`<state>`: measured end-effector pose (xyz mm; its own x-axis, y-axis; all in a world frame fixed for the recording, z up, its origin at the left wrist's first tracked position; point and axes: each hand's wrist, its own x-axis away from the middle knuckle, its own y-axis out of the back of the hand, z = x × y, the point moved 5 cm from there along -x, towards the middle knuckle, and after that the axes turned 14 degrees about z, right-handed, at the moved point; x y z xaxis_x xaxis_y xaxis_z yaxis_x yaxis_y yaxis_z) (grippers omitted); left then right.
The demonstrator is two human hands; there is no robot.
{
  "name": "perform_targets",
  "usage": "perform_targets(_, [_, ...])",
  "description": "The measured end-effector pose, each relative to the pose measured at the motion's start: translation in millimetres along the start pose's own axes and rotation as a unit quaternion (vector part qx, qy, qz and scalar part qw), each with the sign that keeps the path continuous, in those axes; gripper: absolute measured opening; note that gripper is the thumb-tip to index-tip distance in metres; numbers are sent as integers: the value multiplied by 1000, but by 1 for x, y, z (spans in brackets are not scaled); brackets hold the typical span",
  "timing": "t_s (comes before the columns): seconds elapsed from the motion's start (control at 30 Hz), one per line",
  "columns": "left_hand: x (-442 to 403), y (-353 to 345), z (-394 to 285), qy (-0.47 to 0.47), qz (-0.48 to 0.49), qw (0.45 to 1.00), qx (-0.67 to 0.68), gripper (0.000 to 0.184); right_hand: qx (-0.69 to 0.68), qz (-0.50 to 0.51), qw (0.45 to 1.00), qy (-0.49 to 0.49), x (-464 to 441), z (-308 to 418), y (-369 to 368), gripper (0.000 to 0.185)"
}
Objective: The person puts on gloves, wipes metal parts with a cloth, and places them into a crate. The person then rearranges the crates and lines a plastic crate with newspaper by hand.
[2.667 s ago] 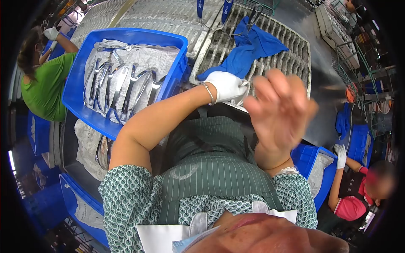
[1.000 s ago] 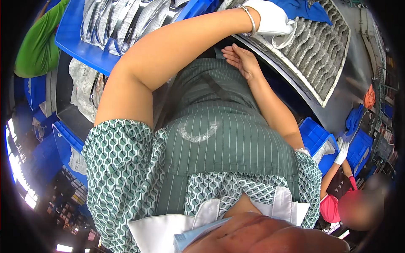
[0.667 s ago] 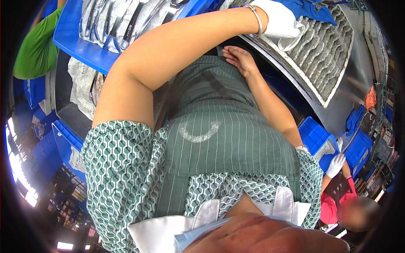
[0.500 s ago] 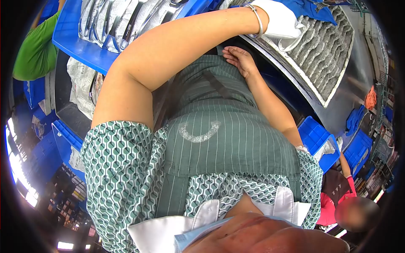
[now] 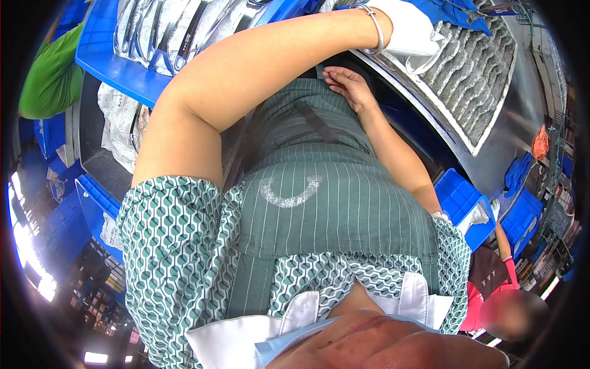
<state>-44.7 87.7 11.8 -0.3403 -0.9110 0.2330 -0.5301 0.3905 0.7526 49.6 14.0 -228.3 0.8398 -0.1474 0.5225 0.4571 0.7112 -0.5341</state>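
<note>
My left arm crosses in front of me, and my left hand (image 5: pixel 409 35) wears a white glove with a metal bangle (image 5: pixel 376 29) at the wrist. It is over the edge of a grey panel with wavy ridges (image 5: pixel 470 77). The glove hides its fingers, so I cannot tell what they hold. My bare right hand (image 5: pixel 348 87) rests by my lap, at the far end of my striped green apron (image 5: pixel 332 203). Its fingers are loosely extended, near a dark edge, with nothing visible in them.
A blue tray (image 5: pixel 117 77) at upper left carries newspaper and several dark and metal pieces (image 5: pixel 187 37). Blue cloth (image 5: pixel 461 15) lies on the ridged panel. Blue crates (image 5: pixel 458 197) stand at right. A green sleeve (image 5: pixel 52 80) shows at left, a person in pink (image 5: pixel 476 304) at lower right.
Both of my hands stay almost where they were, with only a slight shift of the right fingers. The person in pink has moved a little.
</note>
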Motion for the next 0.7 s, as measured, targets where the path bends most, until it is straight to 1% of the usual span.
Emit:
perform_targets(0.03, [0, 0, 0, 1, -1, 1000, -2, 51, -1, 5, 1000, 1, 0, 0, 0, 24])
perform_targets(0.13, [-1, 0, 0, 1, -5, 1000, -6, 52, -7, -5, 1000, 10, 0, 0, -1, 19])
perform_targets(0.27, [-1, 0, -1, 5, -4, 1000, -4, 52, -10, -37, 999, -6, -3, -5, 6, 14])
perform_targets(0.4, [10, 6, -5, -18, -11, 1000, 5, 52, -20, -43, 999, -10, -5, -9, 15, 24])
perform_targets(0.53, [0, -1, -1, -4, -2, 1000, -4, 51, -36, -61, 997, -6, -3, -9, 16, 34])
perform_targets(0.63, [-1, -2, 1, -2, -2, 1000, -9, 51, -64, -51, 997, -6, -1, -6, 12, 36])
perform_targets(0.7, [0, -2, 1, -2, -4, 1000, -13, 52, -59, -51, 997, 0, -2, -7, 12, 34])
